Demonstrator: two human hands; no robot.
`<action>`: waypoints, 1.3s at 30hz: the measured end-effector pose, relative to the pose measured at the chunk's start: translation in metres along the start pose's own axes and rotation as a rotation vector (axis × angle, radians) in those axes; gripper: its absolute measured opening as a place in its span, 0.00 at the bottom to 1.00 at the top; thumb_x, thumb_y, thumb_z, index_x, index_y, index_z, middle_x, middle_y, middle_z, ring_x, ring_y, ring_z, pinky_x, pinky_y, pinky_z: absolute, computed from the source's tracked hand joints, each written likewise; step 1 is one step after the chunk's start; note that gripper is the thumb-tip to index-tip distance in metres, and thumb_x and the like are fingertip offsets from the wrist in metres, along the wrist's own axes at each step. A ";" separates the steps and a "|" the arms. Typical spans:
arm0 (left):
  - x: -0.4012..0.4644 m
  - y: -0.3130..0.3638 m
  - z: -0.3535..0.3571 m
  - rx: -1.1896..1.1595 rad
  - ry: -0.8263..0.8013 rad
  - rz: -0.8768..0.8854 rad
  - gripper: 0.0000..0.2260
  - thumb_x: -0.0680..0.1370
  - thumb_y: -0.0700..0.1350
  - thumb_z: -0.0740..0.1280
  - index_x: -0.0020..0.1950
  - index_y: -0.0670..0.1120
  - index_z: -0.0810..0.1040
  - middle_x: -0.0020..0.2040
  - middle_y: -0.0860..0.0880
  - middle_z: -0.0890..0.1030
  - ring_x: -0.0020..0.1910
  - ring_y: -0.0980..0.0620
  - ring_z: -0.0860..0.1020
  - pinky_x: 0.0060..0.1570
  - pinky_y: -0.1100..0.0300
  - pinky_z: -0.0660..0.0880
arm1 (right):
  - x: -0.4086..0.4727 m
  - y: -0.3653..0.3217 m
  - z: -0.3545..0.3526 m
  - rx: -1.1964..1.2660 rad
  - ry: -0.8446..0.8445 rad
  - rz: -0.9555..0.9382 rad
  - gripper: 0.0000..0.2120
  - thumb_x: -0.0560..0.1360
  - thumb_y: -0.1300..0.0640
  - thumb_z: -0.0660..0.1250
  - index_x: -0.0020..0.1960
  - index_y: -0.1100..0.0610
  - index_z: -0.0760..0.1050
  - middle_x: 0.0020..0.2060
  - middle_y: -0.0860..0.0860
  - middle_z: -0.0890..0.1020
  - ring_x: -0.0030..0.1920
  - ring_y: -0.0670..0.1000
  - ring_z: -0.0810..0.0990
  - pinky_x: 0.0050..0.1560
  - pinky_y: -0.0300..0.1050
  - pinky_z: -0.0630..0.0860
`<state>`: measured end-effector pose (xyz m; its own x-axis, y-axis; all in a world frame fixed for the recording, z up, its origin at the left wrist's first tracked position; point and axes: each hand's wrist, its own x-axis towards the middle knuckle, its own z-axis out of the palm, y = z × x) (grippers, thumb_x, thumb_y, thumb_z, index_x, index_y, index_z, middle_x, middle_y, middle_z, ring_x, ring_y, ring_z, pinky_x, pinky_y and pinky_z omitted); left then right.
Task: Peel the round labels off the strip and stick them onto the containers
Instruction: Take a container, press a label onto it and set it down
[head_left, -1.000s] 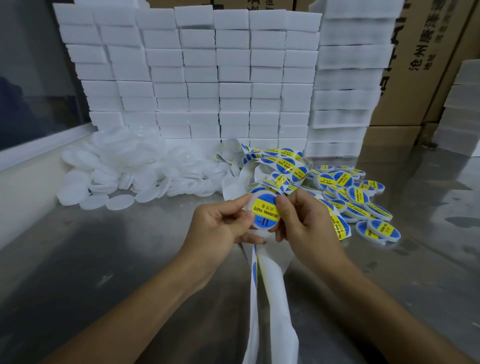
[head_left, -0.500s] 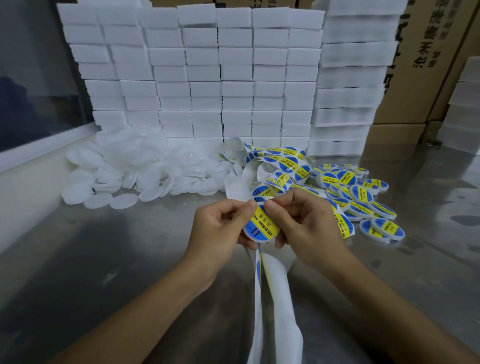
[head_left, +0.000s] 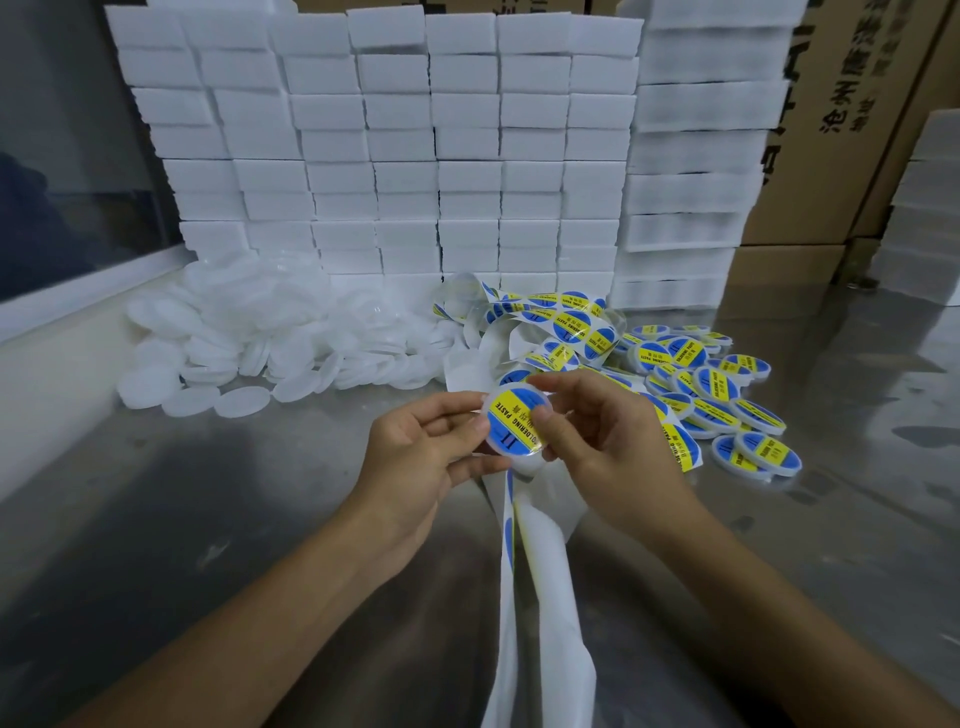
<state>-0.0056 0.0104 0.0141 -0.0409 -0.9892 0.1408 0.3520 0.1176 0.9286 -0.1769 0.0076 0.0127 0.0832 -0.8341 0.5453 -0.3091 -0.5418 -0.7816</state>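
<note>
Both hands hold one round clear container (head_left: 514, 423) above the metal table, its top covered by a blue and yellow round label. My left hand (head_left: 421, 457) grips its left edge with thumb and fingers. My right hand (head_left: 597, 441) holds the right side, thumb pressing on the label. The label strip (head_left: 550, 332) lies tangled behind the hands, and its white backing (head_left: 535, 597) hangs down between my forearms. A heap of plain white containers (head_left: 249, 338) lies at the left. Several labelled containers (head_left: 717, 395) lie at the right.
A wall of stacked white blocks (head_left: 405, 145) stands along the back of the steel table (head_left: 182, 519). Cardboard boxes (head_left: 841, 119) rise at the back right. A dark window pane with a white ledge (head_left: 62, 291) runs along the left.
The labelled container has turned in my hands, its face now tilted up toward me. My right thumb has shifted onto the label.
</note>
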 end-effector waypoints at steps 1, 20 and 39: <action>0.000 0.000 -0.001 -0.012 0.014 0.002 0.07 0.73 0.33 0.68 0.51 0.37 0.79 0.42 0.40 0.85 0.39 0.45 0.85 0.37 0.58 0.81 | -0.001 0.000 0.000 -0.079 0.004 -0.038 0.16 0.74 0.58 0.73 0.60 0.52 0.78 0.49 0.47 0.82 0.37 0.44 0.80 0.41 0.39 0.77; 0.003 -0.018 -0.008 0.557 0.141 0.141 0.06 0.69 0.44 0.77 0.36 0.48 0.82 0.31 0.44 0.79 0.29 0.51 0.72 0.33 0.58 0.73 | 0.018 0.040 -0.065 -0.431 0.420 0.065 0.10 0.71 0.51 0.74 0.50 0.54 0.82 0.49 0.48 0.81 0.47 0.50 0.81 0.49 0.47 0.77; 0.001 -0.018 -0.007 0.792 0.125 0.016 0.04 0.72 0.44 0.72 0.38 0.47 0.83 0.35 0.49 0.84 0.38 0.50 0.82 0.41 0.58 0.78 | 0.022 0.071 -0.090 -0.811 0.432 0.374 0.13 0.77 0.55 0.66 0.59 0.57 0.81 0.56 0.59 0.82 0.57 0.62 0.77 0.52 0.53 0.73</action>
<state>-0.0055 0.0066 -0.0049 0.0805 -0.9838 0.1601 -0.4181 0.1125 0.9014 -0.2818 -0.0394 -0.0036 -0.4550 -0.7401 0.4952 -0.8130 0.1183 -0.5701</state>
